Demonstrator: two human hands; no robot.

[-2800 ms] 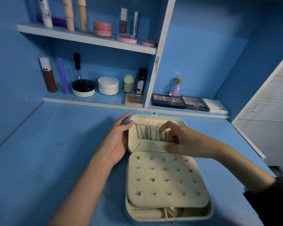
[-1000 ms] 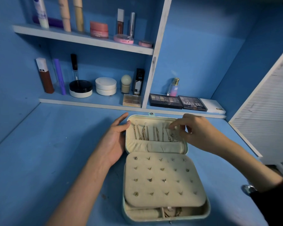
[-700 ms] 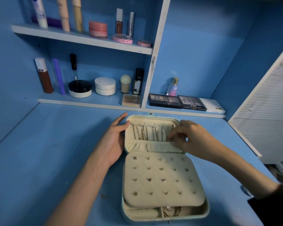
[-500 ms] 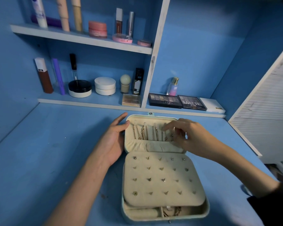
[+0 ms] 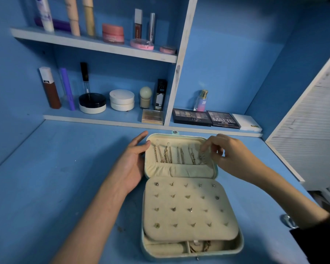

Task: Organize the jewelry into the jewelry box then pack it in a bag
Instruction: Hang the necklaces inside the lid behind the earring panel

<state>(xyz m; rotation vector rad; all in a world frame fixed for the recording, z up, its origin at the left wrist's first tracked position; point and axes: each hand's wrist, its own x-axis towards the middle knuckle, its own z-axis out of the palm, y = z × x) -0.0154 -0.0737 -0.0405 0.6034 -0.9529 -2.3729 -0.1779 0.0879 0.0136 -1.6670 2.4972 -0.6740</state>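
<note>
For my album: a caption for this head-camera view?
Left hand steadies the open jewelry box; right hand fingers the rightmost necklace.

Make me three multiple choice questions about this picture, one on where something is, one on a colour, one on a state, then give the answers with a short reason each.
1. Where does the left hand rest?
A. against the left edge of the open lid
B. on the earring panel
C. on the upper shelf

2. What colour is the lining of the jewelry box?
A. red
B. cream
C. black

3. What state is the jewelry box in?
A. shut and snapped
B. packed in a bag
C. open, lid laid back on the desk

Answers:
1. A, the palm and fingers lie along the lid's left rim while the right hand works at the rightmost necklace.
2. B, both the lid pocket and the earring panel are cream.
3. C, the hung chains and studs are all exposed, and no bag is in view.
</note>
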